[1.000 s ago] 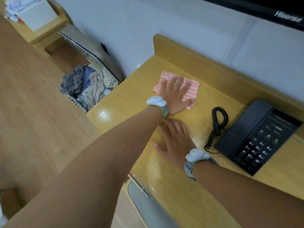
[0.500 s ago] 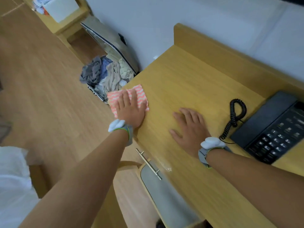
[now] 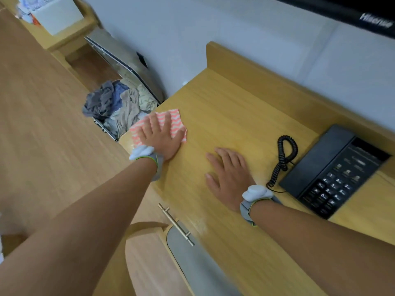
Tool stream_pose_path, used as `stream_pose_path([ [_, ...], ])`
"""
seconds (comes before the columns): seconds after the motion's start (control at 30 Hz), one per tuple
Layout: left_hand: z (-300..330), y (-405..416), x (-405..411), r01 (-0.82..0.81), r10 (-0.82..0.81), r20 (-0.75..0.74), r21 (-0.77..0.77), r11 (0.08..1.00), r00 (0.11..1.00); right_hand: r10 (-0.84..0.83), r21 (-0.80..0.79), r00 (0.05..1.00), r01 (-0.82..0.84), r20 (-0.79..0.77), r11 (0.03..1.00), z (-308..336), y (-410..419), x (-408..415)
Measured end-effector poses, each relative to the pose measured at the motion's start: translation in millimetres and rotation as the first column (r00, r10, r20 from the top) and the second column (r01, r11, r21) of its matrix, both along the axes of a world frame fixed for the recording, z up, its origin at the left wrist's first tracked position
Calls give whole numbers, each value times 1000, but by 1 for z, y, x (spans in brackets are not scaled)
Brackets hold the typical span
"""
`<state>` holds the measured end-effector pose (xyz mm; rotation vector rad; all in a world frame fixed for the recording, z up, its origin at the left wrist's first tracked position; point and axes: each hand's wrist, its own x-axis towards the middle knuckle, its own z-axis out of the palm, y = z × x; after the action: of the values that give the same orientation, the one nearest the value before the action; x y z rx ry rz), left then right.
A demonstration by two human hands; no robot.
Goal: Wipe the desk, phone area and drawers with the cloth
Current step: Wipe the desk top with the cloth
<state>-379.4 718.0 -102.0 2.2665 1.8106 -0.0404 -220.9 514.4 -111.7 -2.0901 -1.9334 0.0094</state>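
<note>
Since a second ago the left hand (image 3: pixel 161 138) has drawn the cloth (image 3: pixel 171 122) from the back of the desk (image 3: pixel 230 116), near the raised rear board, out to the left front corner, and over the last half second it has shifted only a little inward from that edge. It now lies flat with fingers spread, pressing the pink zigzag cloth onto the wood rather than gripping it; part of the cloth juts past the corner toward the laundry bin (image 3: pixel 119 107) below. The right hand (image 3: pixel 229 178) rests palm down and empty on the desk, bracing between the cloth and the coiled cord (image 3: pixel 284 159) of the phone (image 3: pixel 335 169), much where it was before.

As for progress, I judge the work to be early. The left part of the desktop has had passes running back to front, and a faint sheen near the front edge may be damp, though I cannot be sure. The strip around and under the phone looks untouched, as does the desk's right side. The drawer (image 3: pixel 192 259) with its bar handle (image 3: pixel 176 224) beneath the front edge has not yet been wiped.
</note>
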Motion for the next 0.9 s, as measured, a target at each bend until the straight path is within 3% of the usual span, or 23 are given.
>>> stream_pose_path([
  [0.17,1,-27,52,224,-225,-3,56,973,974,13,36,1000,-13,11,999,-3,1,-1],
  [0.37,1,-58,43,434,-434,-11,28,901,901,8,118,999,-3,-43,993,-6,3,-2],
  [0.4,8,-58,40,464,-464,8,-16,885,886,16,125,999,-11,-40,992,-4,1,-2],
  [0.47,28,-53,26,499,-474,193,-111,860,859,19,165,999,-12,-40,986,-2,-1,-2],
  [0.53,44,-40,4,405,-364,373,-35,914,854,-20,207,998,31,-56,978,4,4,-3],
  [0.63,50,-19,-38,76,-115,289,143,987,950,-5,195,998,18,-70,981,16,37,-9],
  [0.7,46,-10,-58,-34,13,173,120,992,985,62,47,994,-58,-93,997,26,74,-19],
  [0.8,34,-7,-67,-53,51,105,13,999,993,150,-220,983,-170,-106,960,21,114,-36],
  [0.9,17,-10,-65,-142,144,161,-22,990,976,207,-252,978,-204,-14,946,-1,123,-32],
])
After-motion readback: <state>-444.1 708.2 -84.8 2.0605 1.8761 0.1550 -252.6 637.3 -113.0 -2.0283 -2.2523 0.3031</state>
